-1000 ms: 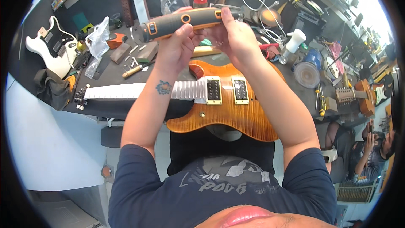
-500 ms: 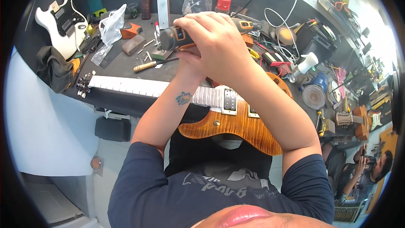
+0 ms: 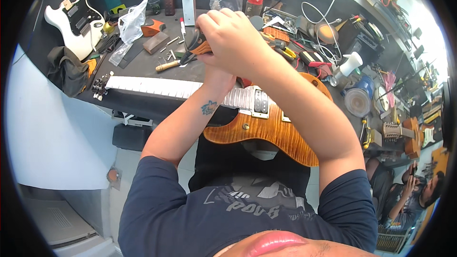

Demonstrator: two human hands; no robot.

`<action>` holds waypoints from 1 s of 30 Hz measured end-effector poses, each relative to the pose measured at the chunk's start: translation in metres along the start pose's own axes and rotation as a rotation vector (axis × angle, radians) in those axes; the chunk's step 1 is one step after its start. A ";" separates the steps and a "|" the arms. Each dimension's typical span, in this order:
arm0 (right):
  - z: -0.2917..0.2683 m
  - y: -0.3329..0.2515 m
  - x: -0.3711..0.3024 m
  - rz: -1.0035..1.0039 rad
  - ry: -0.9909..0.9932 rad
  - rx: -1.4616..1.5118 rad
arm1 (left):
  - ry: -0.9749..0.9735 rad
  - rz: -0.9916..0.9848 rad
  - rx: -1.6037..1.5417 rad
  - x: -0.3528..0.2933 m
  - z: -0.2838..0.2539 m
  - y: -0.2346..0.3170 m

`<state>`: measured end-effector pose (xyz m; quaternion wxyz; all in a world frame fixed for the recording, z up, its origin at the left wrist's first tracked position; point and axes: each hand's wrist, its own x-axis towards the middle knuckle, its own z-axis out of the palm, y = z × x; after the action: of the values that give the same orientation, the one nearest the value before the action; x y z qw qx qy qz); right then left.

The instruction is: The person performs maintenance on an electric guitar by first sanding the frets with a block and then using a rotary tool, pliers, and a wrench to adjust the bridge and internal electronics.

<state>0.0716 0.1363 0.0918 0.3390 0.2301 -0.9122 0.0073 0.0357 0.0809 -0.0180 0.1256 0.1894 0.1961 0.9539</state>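
My right hand (image 3: 235, 35) is wrapped over the top of a black-and-orange handheld power tool (image 3: 197, 45), whose ends are partly covered. Just below and behind it is my left hand (image 3: 220, 74), at the tool's underside; its fingers are hidden by the right hand. Under my forearms an amber flame-top electric guitar (image 3: 233, 131) lies across the bench edge, headstock to the left. White strips cover much of its fretboard (image 3: 152, 85), and the part near the body looks silvery. A wooden-handled tool (image 3: 167, 66) lies left of my hands.
A white guitar body (image 3: 71, 31) lies at the back left, near a plastic bag (image 3: 132, 24) and a brown block (image 3: 155, 42). Behind my hands stands a red-capped container (image 3: 255, 0). Cables, a spray bottle (image 3: 347, 66) and tools crowd the right. Another person (image 3: 404, 195) sits at far right.
The power tool has tilted, and less of its body shows. My right hand has turned over it and shifted slightly left. The whole view has moved a little; the guitar stays on the bench.
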 end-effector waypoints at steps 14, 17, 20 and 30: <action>-0.010 0.025 -0.082 0.081 0.243 -0.072 | -0.089 -0.210 0.042 -0.028 -0.033 0.040; -0.003 0.028 -0.083 0.023 0.240 -0.047 | -0.116 -0.219 0.011 -0.025 -0.039 0.044; 0.001 0.041 -0.084 -0.015 0.257 -0.019 | -0.129 -0.223 0.001 -0.025 -0.043 0.042; 0.004 0.043 -0.089 0.082 0.233 -0.037 | -0.037 -0.254 0.098 -0.024 -0.046 0.039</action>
<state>0.1104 0.2115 0.0396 0.4463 0.1840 -0.8752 0.0311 0.0315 0.0235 -0.0482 0.2396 0.1864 0.2625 0.9159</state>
